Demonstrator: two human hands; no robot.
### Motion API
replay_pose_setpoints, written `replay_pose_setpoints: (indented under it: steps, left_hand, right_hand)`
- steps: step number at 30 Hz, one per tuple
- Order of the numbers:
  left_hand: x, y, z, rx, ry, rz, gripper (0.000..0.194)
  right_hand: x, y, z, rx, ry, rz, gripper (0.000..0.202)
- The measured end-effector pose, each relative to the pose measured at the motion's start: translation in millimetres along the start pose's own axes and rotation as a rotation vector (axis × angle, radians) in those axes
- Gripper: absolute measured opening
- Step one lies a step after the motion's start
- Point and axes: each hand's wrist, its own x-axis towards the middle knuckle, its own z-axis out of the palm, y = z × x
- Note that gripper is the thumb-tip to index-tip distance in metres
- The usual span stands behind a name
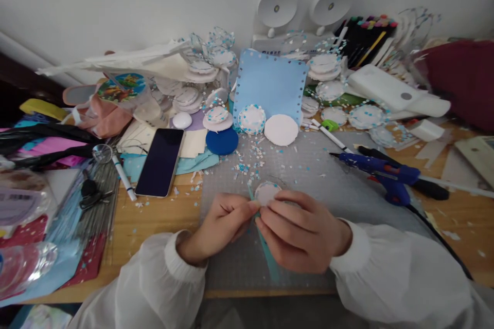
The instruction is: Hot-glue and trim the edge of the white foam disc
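Above the grey cutting mat, my left hand pinches a teal paper strip between thumb and forefinger. My right hand meets it at the fingertips, its fingers curled round a small white paper disc with a speckled rim. Part of the disc is hidden behind the right fingers. The strip runs down past the right hand toward the mat's front edge. Blue and white confetti lies scattered just beyond both hands.
A blue hot glue gun lies at the right with its cord. On the left are a phone, a marker and keys. Behind stand a light blue card, a white oval disc, a blue round lid and a twin-head lamp.
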Motion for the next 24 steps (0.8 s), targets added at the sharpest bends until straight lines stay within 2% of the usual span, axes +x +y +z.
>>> replay_pose_setpoints:
  steps: [4, 9, 12, 14, 15, 17, 19, 21, 24]
  left_hand:
    - [0.5, 0.9, 1.6, 0.03, 0.014, -0.005, 0.063]
    - [0.9, 1.0, 2.6, 0.108, 0.052, 0.008, 0.063]
    - [-0.7, 3.2, -1.7, 0.257, 0.156, 0.172, 0.048]
    - [-0.4, 4.1, -5.4, 0.419, 0.217, 0.337, 0.027]
    - [0.6, 3.9, -6.9, 0.51, 0.228, 0.411, 0.027]
    - [3.8, 1.5, -8.2, 0.685, 0.203, 0.482, 0.063]
    - [7.9, -2.8, -7.7, 0.825, 0.148, 0.43, 0.095]
    - [11.6, -7.5, -6.4, 0.912, 0.091, 0.338, 0.105]
    - [14.7, -11.7, -5.4, 0.953, 0.05, 0.295, 0.098]
  right_hand:
    - [1.1, -3.0, 4.0, -0.01, 0.006, 0.026, 0.017]
    - [1.4, -4.4, 3.5, 0.043, 0.037, 0.177, 0.016]
    - [-4.9, 0.9, -2.6, 0.139, 0.037, 0.313, 0.016]
    - [-10.0, 4.9, -6.5, 0.2, 0.08, 0.492, 0.017]
    - [-12.3, 6.2, -7.6, 0.226, 0.14, 0.609, 0.019]
    - [-15.7, 6.8, -7.9, 0.29, 0.284, 0.837, 0.022]
    - [-17.6, 5.0, -6.2, 0.373, 0.397, 0.991, 0.021]
    - [-18.6, 1.9, -3.8, 0.455, 0.431, 1.078, 0.018]
    - [-19.4, -2.4, -1.2, 0.554, 0.436, 1.152, 0.018]
